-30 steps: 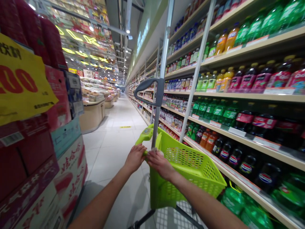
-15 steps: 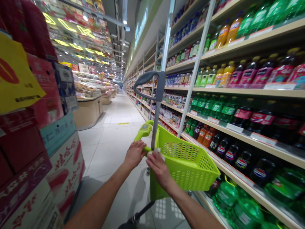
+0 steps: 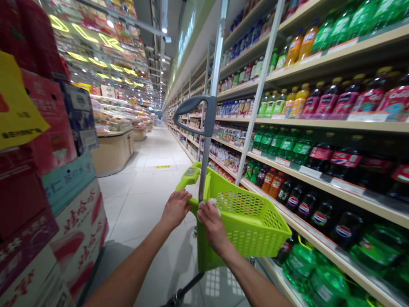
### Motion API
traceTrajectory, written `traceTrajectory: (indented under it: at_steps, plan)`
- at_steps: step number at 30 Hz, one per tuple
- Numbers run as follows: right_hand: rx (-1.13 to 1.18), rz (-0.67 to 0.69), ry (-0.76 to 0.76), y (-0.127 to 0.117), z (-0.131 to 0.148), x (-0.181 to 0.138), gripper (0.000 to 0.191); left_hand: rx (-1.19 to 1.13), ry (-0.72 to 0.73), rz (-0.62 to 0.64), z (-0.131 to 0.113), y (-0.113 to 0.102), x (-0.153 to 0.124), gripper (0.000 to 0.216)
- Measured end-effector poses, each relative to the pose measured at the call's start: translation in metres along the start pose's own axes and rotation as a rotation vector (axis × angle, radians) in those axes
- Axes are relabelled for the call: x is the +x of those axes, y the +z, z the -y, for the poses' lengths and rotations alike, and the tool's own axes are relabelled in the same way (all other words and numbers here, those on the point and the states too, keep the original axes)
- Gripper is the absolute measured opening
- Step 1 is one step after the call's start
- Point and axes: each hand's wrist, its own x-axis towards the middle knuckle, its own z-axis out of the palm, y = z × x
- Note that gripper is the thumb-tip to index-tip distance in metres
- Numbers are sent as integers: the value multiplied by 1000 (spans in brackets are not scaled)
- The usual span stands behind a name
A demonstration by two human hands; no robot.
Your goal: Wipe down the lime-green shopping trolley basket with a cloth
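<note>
A lime-green shopping cart (image 3: 246,230) with perforated basket sides stands in the aisle before me. My left hand (image 3: 175,208) is closed over the cart's green handle (image 3: 192,201), left of the metal pole (image 3: 204,170). At the pole's foot, my right hand (image 3: 214,226) presses a crumpled white cloth or tissue (image 3: 213,205) against the basket's near rim. Its fingers are bent over the white piece and partly cover it. A grey loop grip (image 3: 194,115) is fixed on the pole above both hands.
Shelves of bottled drinks (image 3: 319,153) run along the right, close to the cart. Stacked drink cartons (image 3: 70,213) border the left. Farther off stands a rounded display counter (image 3: 113,149) with packaged goods. The tiled floor (image 3: 137,213) stretches away between them.
The view has shifted slightly, so the cart, shelves and cartons sit a little farther left. Both hands keep their places on the cart, the right one still with the white piece.
</note>
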Motion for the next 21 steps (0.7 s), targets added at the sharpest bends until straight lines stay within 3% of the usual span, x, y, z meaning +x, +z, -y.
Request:
traceTrajectory:
  at_steps: [5, 7, 10, 13, 16, 21]
  plan:
    - [40, 169, -18, -2, 7, -15, 25, 44, 17, 19, 5, -4, -1, 27]
    - [-15, 107, -48, -5, 9, -14, 29, 65, 16, 17, 9, -5, -3, 27]
    - [-114, -65, 22, -5, 9, 10, 40, 100, -6, 19, 16, -7, -4, 26]
    - [-170, -53, 64, -2, -6, 20, 46, 135, -8, 35, 23, -11, -6, 25]
    - [-223, -40, 96, -20, -41, -15, 51, 148, -3, 48, 31, -17, -9, 25]
    - [-318, -163, 257, -72, -104, -91, 52, 154, -29, 48, 33, -22, -15, 24]
